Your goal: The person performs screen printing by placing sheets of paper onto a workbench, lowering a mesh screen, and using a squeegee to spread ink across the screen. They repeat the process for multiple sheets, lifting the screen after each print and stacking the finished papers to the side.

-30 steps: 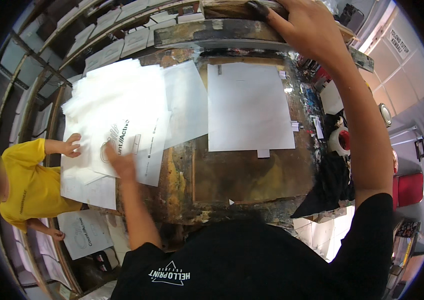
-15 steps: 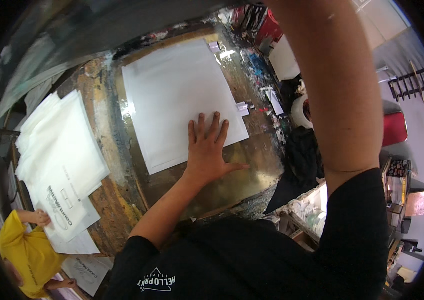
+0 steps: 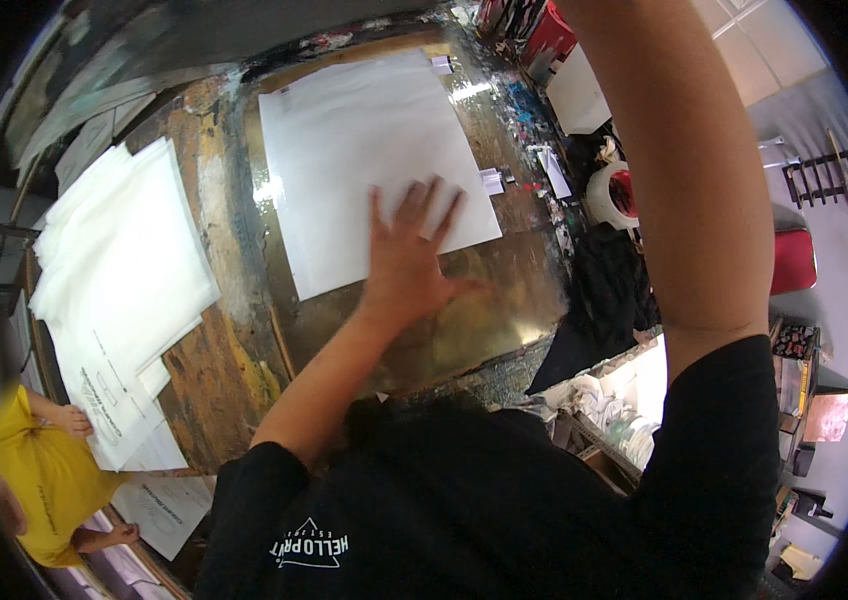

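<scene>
My left hand (image 3: 406,265) is open and palm down, its fingers spread over the near part of a blank white sheet (image 3: 364,140); whether it presses or hovers, I cannot tell. The sheet lies on a glossy brown board (image 3: 464,310). Small tape tabs (image 3: 491,181) sit along the sheet's right edge. My right forearm (image 3: 699,170) reaches up past the top edge, so the right hand is out of view. Above the board's far side is a dark, paint-marked panel (image 3: 274,22), only partly seen.
On the left, a stack of white printed sheets (image 3: 129,260) lies on the stained wooden table (image 3: 219,400). A co-worker in a yellow shirt (image 3: 49,480) touches its near corner. To the right are a tape roll (image 3: 612,195), black cloth (image 3: 604,290) and a red container (image 3: 551,35).
The dark panel at the top shows less than before. My view has shifted, so the board and sheet appear higher. My left hand looks blurred and sits lower on the sheet.
</scene>
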{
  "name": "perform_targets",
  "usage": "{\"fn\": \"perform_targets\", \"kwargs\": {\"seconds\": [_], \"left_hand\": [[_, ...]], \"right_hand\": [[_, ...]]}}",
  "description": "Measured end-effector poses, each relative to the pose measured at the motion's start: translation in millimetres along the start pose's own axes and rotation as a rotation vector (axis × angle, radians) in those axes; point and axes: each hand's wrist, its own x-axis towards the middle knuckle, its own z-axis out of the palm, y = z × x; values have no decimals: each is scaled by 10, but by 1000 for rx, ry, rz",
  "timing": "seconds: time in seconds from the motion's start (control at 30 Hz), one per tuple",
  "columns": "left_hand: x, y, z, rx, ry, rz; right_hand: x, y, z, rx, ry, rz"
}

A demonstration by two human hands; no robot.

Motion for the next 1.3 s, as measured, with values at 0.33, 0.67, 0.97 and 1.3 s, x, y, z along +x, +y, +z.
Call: {"fn": "perform_targets", "kwargs": {"seconds": [0.33,0.67,0.97,1.3], "left_hand": [[-1394,-472,-1247,-714,517,-747],[-1941,-700,-423,12,92,-807],[-1992,-709,-401,17,170,-736],[-1979,-686,-472,-45,228,-709]], "right_hand": [[-1306,162,1198,183,-406,-233],[-2321,-252,1938,166,-296,-197],[-967,278,3049,151,-130,-147],[119,734,3720,74,-185,-236]]}}
